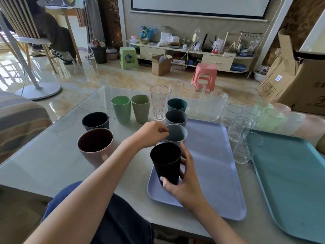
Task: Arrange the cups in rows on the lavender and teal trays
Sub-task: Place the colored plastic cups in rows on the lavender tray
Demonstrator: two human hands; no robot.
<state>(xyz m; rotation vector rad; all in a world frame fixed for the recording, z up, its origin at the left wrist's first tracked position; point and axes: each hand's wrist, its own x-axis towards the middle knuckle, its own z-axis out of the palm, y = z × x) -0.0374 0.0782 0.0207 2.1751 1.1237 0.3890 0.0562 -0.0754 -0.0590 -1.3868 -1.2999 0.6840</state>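
While both hands are busy at the near left corner of the tray, these are the lines that matter.

Right grip: the right hand (182,182) is curled round the black cup (166,163), thumb low on its near side, fingers wrapped behind; the cup stands upright on the lavender tray (211,164).
Left grip: the left hand (151,133) pinches the near rim of the grey-blue cup (175,135), fingertips together on the edge; that cup sits just behind the black one, at the tray's left edge.
Doing it well: I judge the step to be starting a row along the left side. Keep each cup upright, set the bases flat, and leave a small gap so they do not knock.
Beyond the grips: a dark grey cup (176,118) and a teal cup (177,104) stand further back in the same line.
Left of the grips: a pink mug (95,147) on the desk (44,164).
Far right: the teal tray (290,182), no cup plainly inside it.
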